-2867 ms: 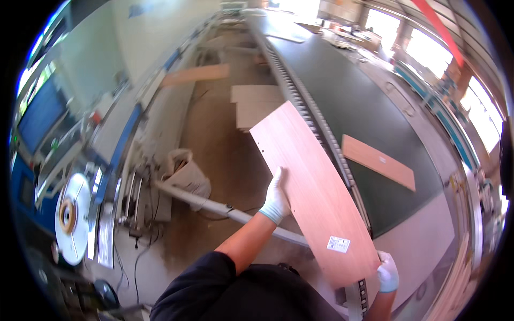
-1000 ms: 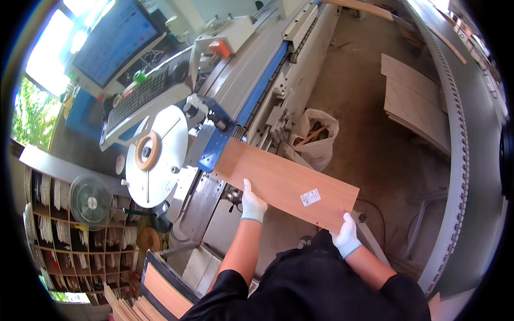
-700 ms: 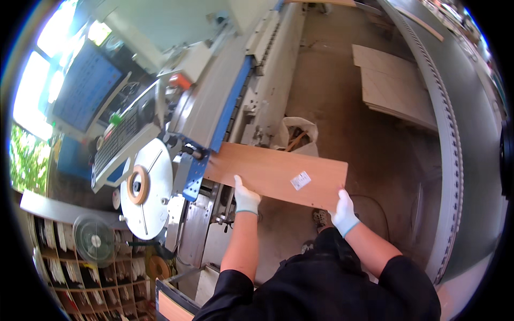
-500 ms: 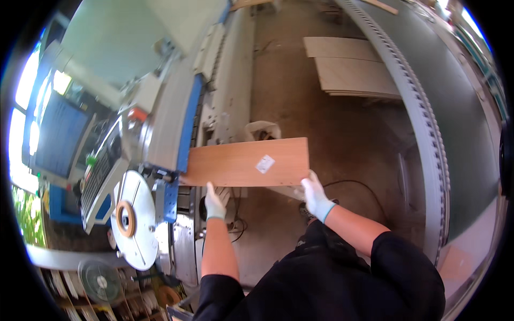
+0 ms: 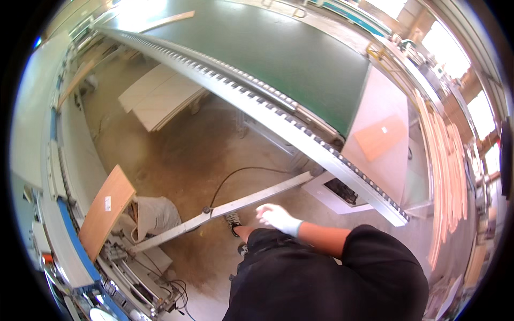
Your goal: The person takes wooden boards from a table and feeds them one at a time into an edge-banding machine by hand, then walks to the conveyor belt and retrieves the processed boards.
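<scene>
My right hand [image 5: 279, 218], in a white glove with a pale blue cuff, hangs in front of my body above the floor. It is empty, its fingers loosely bent and a little apart. My left hand is out of view. At the left, the wood-coloured board [image 5: 108, 211] with a white label lies tilted against the blue-edged rail [image 5: 80, 243] of the machine, untouched by the visible hand. A second board [image 5: 381, 137] of similar colour, also labelled, lies on the pale panel [image 5: 386, 96] at the right.
A long green-topped conveyor [image 5: 278, 64] with a roller-lined rail [image 5: 257, 107] crosses ahead. Light panels [image 5: 166, 99] are stacked low beyond a metal bar [image 5: 230, 208]. A cloth sack [image 5: 158, 216] and cables [image 5: 174, 291] lie lower left. Wood strips [image 5: 447, 182] stand at the right.
My view has swung right. Both hands held the board before; now it rests on the machine at the left, and my right hand is off it. My left hand has left the view.
</scene>
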The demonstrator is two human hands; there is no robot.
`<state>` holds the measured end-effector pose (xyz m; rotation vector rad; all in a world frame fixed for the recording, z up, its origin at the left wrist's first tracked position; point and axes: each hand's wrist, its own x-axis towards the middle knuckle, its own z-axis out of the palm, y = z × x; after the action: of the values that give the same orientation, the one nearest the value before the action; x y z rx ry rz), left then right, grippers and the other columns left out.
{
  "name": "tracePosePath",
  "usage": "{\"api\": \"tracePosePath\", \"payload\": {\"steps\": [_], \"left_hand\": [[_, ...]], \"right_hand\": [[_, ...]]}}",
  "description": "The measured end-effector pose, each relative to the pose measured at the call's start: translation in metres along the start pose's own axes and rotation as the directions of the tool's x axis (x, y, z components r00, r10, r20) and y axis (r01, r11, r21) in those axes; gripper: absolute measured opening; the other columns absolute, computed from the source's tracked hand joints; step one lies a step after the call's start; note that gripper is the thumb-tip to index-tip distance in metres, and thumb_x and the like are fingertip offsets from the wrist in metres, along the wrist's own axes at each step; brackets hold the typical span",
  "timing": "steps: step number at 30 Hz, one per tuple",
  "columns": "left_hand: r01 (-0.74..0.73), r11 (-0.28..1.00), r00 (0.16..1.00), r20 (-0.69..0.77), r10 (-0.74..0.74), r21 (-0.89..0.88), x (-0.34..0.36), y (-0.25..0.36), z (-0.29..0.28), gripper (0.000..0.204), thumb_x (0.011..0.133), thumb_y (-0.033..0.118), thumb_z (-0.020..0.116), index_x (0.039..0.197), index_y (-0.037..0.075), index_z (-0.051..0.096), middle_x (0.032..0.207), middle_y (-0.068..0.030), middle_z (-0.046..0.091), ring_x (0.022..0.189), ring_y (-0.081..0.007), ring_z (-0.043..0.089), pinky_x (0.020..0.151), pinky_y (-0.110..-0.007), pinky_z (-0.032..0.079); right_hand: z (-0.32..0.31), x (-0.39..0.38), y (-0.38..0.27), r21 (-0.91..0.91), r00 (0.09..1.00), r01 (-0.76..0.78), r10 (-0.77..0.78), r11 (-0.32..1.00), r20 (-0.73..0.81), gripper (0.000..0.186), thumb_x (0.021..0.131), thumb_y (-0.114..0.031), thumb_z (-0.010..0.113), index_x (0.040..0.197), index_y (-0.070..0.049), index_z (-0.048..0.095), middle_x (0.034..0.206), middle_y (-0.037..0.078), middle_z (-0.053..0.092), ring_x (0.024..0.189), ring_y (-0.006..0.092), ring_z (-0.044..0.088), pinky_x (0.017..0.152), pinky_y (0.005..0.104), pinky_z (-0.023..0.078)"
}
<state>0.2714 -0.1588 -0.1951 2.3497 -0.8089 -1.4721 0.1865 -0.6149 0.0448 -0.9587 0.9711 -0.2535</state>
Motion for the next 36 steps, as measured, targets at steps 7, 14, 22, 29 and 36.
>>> {"api": "tracePosePath", "payload": {"steps": [7, 14, 22, 29, 36], "left_hand": [[-0.260, 0.730, 0.956, 0.063, 0.286, 0.632, 0.088, 0.060, -0.140, 0.035, 0.094, 0.034, 0.047, 0.093, 0.003, 0.062, 0.091, -0.0220, 0.068, 0.084, -0.0346, 0.067, 0.074, -0.045, 0.054], [-0.308, 0.423, 0.834, -0.456, -0.312, -0.852, 0.073, 0.284, -0.255, 0.036, 0.095, 0.032, 0.047, 0.092, 0.001, 0.065, 0.088, -0.0147, 0.069, 0.074, -0.0234, 0.063, 0.066, -0.036, 0.049], [-0.026, 0.999, 0.998, 0.056, 0.027, -0.020, 0.083, 0.422, -0.076, 0.030, 0.092, 0.030, 0.053, 0.105, 0.007, 0.068, 0.100, -0.0182, 0.069, 0.103, -0.0358, 0.064, 0.094, -0.042, 0.049], [-0.235, 0.956, 0.956, 0.218, 0.195, 0.176, 0.101, 0.489, -0.003, 0.049, 0.097, 0.044, 0.044, 0.121, 0.005, 0.062, 0.121, -0.0185, 0.064, 0.116, -0.0360, 0.058, 0.101, -0.043, 0.042], [-0.189, 0.919, 0.975, 0.177, 0.134, 0.345, 0.132, 0.515, -0.005, 0.046, 0.097, 0.040, 0.048, 0.120, 0.003, 0.063, 0.118, -0.0165, 0.066, 0.114, -0.0333, 0.060, 0.097, -0.040, 0.044]], "right_hand": [[-0.194, -0.053, -0.089, -0.157, 0.646, 0.573, -0.561, 0.804, -0.518, 0.037, 0.083, 0.007, 0.041, 0.114, -0.001, 0.061, 0.095, 0.010, 0.064, 0.078, 0.0161, 0.061, 0.064, 0.0247, 0.049], [-0.356, -0.060, -0.125, -0.657, 0.330, 0.360, -0.749, 0.662, -0.574, 0.038, 0.084, 0.003, 0.051, 0.119, -0.002, 0.062, 0.115, 0.011, 0.065, 0.107, 0.0226, 0.062, 0.094, 0.0335, 0.050], [-0.558, -0.039, -0.037, -0.792, 0.516, -0.339, -0.603, 0.508, -0.608, 0.050, 0.091, -0.022, 0.058, 0.129, 0.009, 0.052, 0.149, 0.026, 0.035, 0.136, 0.0401, 0.036, 0.113, 0.0436, 0.031], [-0.542, -0.056, -0.036, -0.914, 0.679, -0.230, -0.618, 0.333, -0.396, 0.042, 0.077, -0.012, 0.065, 0.115, 0.006, 0.061, 0.151, 0.021, 0.035, 0.138, 0.0373, 0.036, 0.111, 0.0458, 0.035], [-0.587, -0.122, 0.001, -0.913, 0.678, -0.185, -0.625, 0.364, -0.387, 0.027, 0.073, -0.007, 0.063, 0.097, 0.004, 0.064, 0.137, 0.024, 0.052, 0.127, 0.0377, 0.049, 0.101, 0.0471, 0.041]]}}
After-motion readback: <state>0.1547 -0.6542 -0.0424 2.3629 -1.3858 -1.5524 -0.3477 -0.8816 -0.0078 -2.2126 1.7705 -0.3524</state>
